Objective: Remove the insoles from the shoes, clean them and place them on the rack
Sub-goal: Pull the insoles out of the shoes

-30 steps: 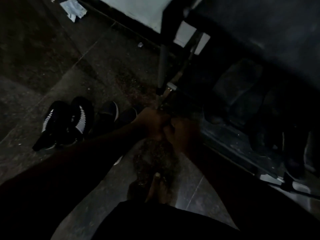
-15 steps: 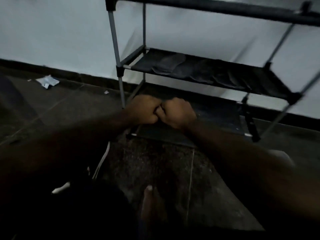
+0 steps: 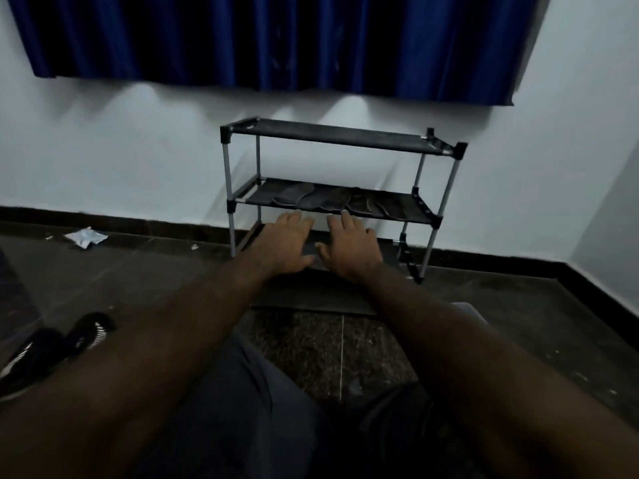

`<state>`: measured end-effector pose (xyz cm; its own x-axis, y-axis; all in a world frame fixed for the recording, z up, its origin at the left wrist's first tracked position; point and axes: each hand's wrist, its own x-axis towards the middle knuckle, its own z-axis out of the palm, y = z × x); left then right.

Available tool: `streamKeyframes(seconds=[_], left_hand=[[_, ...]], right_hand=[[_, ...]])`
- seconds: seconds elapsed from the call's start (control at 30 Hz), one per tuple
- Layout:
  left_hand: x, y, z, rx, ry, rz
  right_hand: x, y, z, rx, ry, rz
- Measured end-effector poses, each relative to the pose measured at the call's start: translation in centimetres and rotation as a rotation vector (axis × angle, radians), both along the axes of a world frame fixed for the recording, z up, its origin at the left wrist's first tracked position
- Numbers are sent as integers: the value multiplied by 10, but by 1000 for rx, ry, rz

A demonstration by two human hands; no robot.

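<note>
A black three-shelf rack (image 3: 446, 152) with grey posts stands against the white wall. Several dark insoles (image 3: 321, 199) lie side by side on its middle shelf. My left hand (image 3: 287, 242) and my right hand (image 3: 349, 245) are stretched out in front of the rack, palms down, fingers straight and spread, holding nothing. They hover side by side before the lower shelf, just below the insoles. Black shoes with white stripes (image 3: 55, 347) lie on the floor at the far left, partly behind my left arm.
A crumpled white cloth or paper (image 3: 84, 237) lies on the dark floor by the skirting at left. A blue curtain (image 3: 276, 39) hangs above the rack. My knees in dark trousers (image 3: 242, 402) fill the bottom of the view.
The view has risen from the floor to the whole rack. My two hands, clenched together as fists before, have come apart and opened flat in front of the rack.
</note>
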<state>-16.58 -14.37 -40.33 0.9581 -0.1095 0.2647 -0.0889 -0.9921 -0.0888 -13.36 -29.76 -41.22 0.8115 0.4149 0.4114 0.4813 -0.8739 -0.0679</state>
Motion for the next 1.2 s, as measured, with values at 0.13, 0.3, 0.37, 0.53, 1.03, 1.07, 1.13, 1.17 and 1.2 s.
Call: streamKeyframes(seconds=[0.13, 0.3, 0.37, 0.53, 1.03, 1.07, 1.13, 1.17, 1.2], left_hand=[[17, -21, 7, 9, -30, -67], [69, -45, 1, -322, -55, -97], [91, -57, -3, -667, -49, -21], [142, -75, -19, -1258, 37, 168], [196, -78, -34, -1876, -8, 282], [193, -73, -35, -1855, -42, 321], [185, -55, -36, -1824, -119, 413], [182, -45, -36, -1821, -154, 456], [180, -32, -35, -1823, -190, 496]], right_hand=[[20, -13, 0, -41, 69, -64], [57, -37, -9, 75, 163, -117], [76, -47, -10, 290, 175, -123], [120, -50, -14, 849, 288, -204], [174, -9, -40, 1252, 226, -133], [171, -1, -40, 1249, 209, -110], [166, 20, -41, 1232, 234, -40], [164, 29, -38, 1224, 274, -13], [163, 39, -36, 1216, 334, 3]])
